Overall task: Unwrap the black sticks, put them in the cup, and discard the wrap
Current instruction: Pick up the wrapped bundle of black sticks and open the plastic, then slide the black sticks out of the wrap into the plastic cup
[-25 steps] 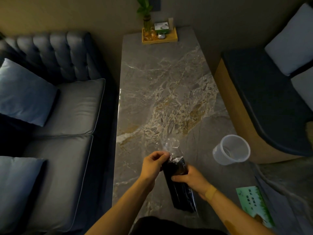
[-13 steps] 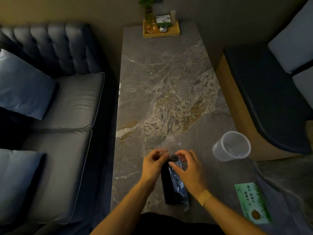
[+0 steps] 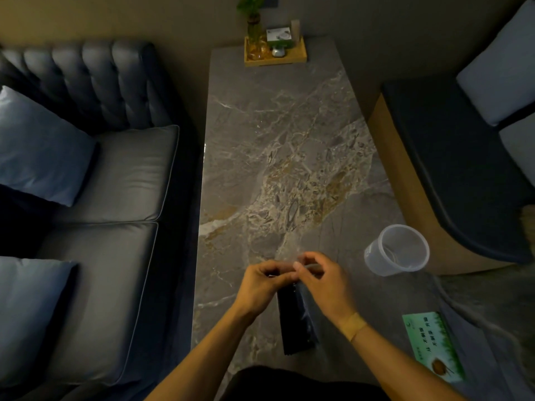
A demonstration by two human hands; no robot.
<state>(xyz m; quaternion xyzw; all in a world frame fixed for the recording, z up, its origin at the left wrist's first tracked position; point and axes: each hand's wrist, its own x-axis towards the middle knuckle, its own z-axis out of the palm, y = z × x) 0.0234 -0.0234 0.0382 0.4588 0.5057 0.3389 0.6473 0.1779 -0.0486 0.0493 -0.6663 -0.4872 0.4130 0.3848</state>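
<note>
Both hands (image 3: 260,287) pinch wrap (image 3: 304,314) — glossy (black sticks (image 3: 289,322)).

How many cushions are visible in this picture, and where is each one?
4. Two blue cushions lie on the sofa at left, one farther, one nearer. Two pale cushions are on the bench at right, upper, lower. Others may be out of frame.

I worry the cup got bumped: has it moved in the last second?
No. The cup stands at the same spot beyond the green card, by the table's right edge.
</note>
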